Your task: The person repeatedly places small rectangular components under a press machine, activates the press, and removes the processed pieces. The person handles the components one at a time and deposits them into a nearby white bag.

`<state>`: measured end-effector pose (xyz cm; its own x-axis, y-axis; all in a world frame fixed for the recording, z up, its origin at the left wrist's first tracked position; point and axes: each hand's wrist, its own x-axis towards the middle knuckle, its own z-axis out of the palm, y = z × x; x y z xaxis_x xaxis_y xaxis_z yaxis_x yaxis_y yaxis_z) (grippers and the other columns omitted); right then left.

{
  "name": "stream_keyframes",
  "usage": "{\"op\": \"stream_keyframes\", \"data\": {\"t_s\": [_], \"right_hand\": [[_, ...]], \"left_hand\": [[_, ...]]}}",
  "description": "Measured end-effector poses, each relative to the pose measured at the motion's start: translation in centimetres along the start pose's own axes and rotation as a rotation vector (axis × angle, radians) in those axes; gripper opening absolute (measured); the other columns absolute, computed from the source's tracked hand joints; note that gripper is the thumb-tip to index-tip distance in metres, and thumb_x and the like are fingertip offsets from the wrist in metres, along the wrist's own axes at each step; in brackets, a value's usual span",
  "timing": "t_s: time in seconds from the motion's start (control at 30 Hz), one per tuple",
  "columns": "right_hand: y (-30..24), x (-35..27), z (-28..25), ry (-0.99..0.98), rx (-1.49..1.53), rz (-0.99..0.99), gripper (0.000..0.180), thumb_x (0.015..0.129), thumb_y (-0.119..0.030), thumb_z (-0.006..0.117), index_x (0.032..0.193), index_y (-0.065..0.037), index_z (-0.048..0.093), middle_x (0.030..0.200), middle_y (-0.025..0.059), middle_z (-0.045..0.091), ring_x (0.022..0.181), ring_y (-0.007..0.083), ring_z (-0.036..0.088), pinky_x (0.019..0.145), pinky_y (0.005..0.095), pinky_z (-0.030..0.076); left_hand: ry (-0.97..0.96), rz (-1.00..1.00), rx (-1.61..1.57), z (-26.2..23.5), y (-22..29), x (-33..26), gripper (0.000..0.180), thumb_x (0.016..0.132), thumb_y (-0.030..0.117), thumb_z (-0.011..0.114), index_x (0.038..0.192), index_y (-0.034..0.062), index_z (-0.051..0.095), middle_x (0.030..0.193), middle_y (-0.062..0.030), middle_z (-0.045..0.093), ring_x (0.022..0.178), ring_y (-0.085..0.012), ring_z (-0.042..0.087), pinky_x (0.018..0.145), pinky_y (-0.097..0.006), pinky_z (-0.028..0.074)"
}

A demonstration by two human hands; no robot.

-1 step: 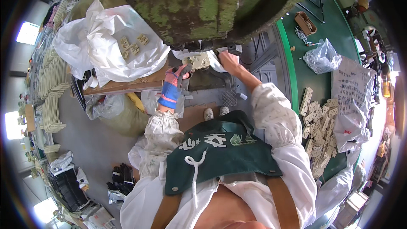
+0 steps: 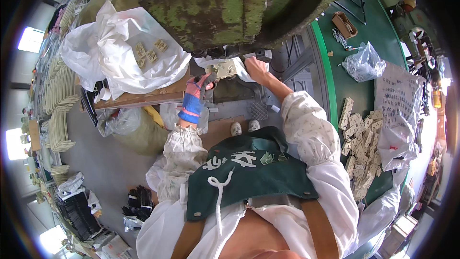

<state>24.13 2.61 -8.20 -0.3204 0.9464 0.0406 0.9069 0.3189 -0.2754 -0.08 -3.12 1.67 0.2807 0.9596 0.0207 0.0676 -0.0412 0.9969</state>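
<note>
Plainly, one pale, brassy plate [image 2: 224, 70] sits beneath the green, paint-worn machine [image 2: 206, 12], between two hands. The gloved left hand [image 2: 203, 85] has its fingers bent at the plate's near left edge; whether they pinch it, I cannot tell. The bare right hand [image 2: 257, 69] is to the right of the plate, its fingers curled together, and what they may grip is hidden.

Four small pale pieces [image 2: 151, 56] lie on one white plastic sheet [image 2: 124, 74] at the left. On the right is one heap of pale plates [image 2: 362, 148], overlapping too much to count, with one cardboard box [image 2: 344, 24] and one clear plastic bag [image 2: 365, 63] farther up. Two pale shoes [image 2: 235, 129] show below the machine.

Compared with the earlier frame, little differs: the right hand appears slightly farther left, the machine sits a touch left in view, and the four pieces, the plate and the left hand look almost unchanged.

The right-hand worktop [image 2: 346, 88] is green with a brighter edge; a brown-edged board [image 2: 143, 98] bears the sheet. Around them spreads a grey floor [image 2: 98, 163], with stacked cream frames [image 2: 58, 124] along the left and bright windows [image 2: 31, 38] beyond.
</note>
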Motion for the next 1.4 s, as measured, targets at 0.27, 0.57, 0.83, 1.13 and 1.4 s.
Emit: {"op": "stream_keyframes", "data": {"t_s": [0.27,0.57,0.83,1.13,1.4], "right_hand": [[3.7,-1.8,-0.1,0.195,1.003,0.283,0.017,0.073,-0.013,0.069,0.082,0.002,0.07,0.064,0.0118,0.065,0.06,0.0171,0.063,0.056,0.0295,0.05],[2.3,-2.9,-4.9,0.098,1.054,0.274,0.019,0.081,-0.005,0.06,0.092,0.01,0.064,0.076,0.012,0.066,0.068,0.0132,0.064,0.061,0.0246,0.055],[-4.0,-5.3,-12.2,0.075,1.437,0.183,0.012,0.082,-0.003,0.064,0.091,0.005,0.064,0.083,0.0075,0.065,0.076,0.0139,0.064,0.067,0.0267,0.055],[-7.2,-3.3,-11.9,0.701,0.235,-0.676,0.027,0.064,0.001,0.07,0.09,-0.002,0.066,0.095,0.008,0.064,0.079,0.0226,0.063,0.065,0.0298,0.053],[-7.6,-4.1,-13.5,0.473,0.147,-0.634,0.032,0.064,-0.007,0.072,0.095,-0.005,0.065,0.1,0.0065,0.062,0.086,0.0232,0.06,0.069,0.0358,0.051]], "left_hand": [[0.058,-0.129,-0.203,0.3,-0.1,0.1,0.028,0.085,0.024,0.06,0.078,-0.0017,0.066,0.058,0.0028,0.052,0.046,-0.0033,0.041,0.043,-0.021,0.026],[0.06,-0.121,-0.207,-0.3,-2.1,0.3,0.026,0.085,0.027,0.062,0.08,0.0013,0.066,0.056,0.005,0.049,0.043,-0.0031,0.039,0.04,-0.022,0.024],[0.008,-0.272,-0.094,-1.3,-3.3,0.1,0.02,0.084,0.016,0.056,0.098,0.0051,0.065,0.071,0.0,0.056,0.057,-0.0084,0.045,0.051,-0.023,0.034],[0.087,0.209,-0.04,-0.1,-3.2,0.3,0.018,0.085,0.011,0.058,0.095,-0.0022,0.066,0.073,-0.0033,0.062,0.056,-0.0068,0.053,0.048,-0.021,0.039],[0.053,0.206,0.043,-0.5,-3.5,0.4,0.016,0.086,0.009,0.059,0.092,-0.0037,0.064,0.078,-0.005,0.062,0.065,-0.0115,0.06,0.055,-0.022,0.045]]}}
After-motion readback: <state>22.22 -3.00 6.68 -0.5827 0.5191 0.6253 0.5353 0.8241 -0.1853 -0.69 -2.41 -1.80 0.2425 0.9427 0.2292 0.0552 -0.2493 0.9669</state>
